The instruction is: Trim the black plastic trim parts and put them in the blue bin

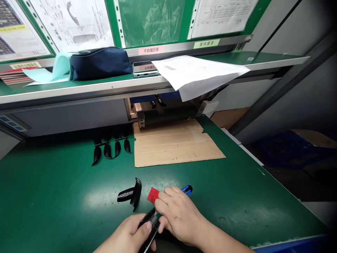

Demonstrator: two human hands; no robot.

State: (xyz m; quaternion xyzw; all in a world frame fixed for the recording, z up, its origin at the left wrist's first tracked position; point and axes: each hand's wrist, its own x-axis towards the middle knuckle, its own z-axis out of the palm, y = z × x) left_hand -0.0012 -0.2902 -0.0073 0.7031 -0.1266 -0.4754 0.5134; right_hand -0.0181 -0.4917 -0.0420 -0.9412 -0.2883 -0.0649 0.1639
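My left hand (134, 230) is closed round a black plastic part (150, 218), long and slightly curved, with its thumb pressed on the inner side. Closed round a blue utility knife (187, 190), my right hand (177, 212) meets the upper end of that part. The knife's blue and black end sticks out behind the knuckles; a small metallic tip shows at the part, and the fingers hide the rest. A red piece with dark marks (153, 195) is beside the right fingers; whether they touch it I cannot tell. Two black curved pieces (133, 194) lie crossed on the green table (65, 196).
Several black curved pieces (107, 149) lie at the back left. A cardboard sheet (176, 144) lies before a conveyor opening (168, 112). On the shelf above are a navy pouch (101, 64), a phone (145, 69) and white papers (198, 72), which overhang the shelf edge.
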